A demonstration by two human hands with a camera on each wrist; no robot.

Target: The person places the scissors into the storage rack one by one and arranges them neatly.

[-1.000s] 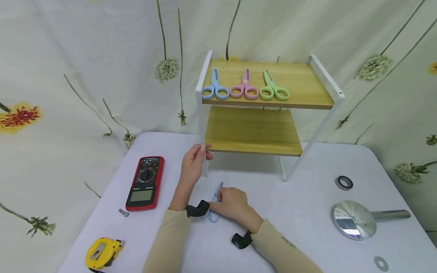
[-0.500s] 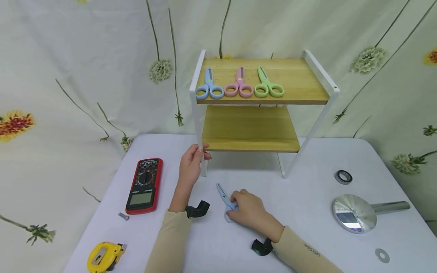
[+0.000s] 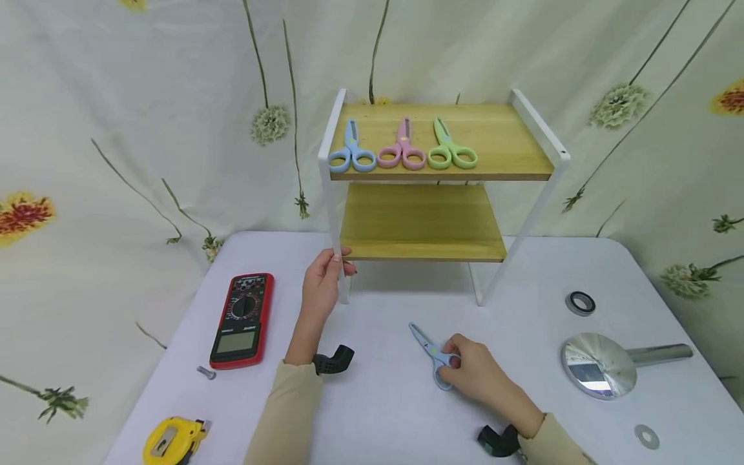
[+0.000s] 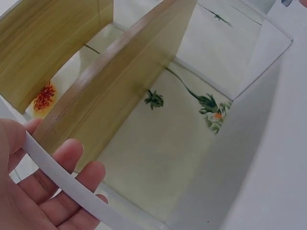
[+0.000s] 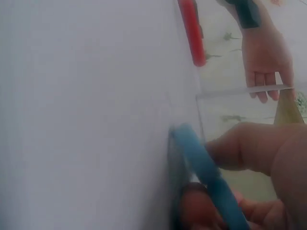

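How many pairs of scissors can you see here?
4. On the rack's top shelf lie three in a row: the blue scissors leftmost, the pink scissors in the middle, the green scissors rightmost. The right hand holds a second blue pair on the table.

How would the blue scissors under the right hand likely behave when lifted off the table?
The blue scissors look small with plastic handles, so probably light and stiff. They lie flat on the white table, so sliding seems likelier than rolling. The right hand grips the handle loops; the closed blades might swing open if lifted by one loop.
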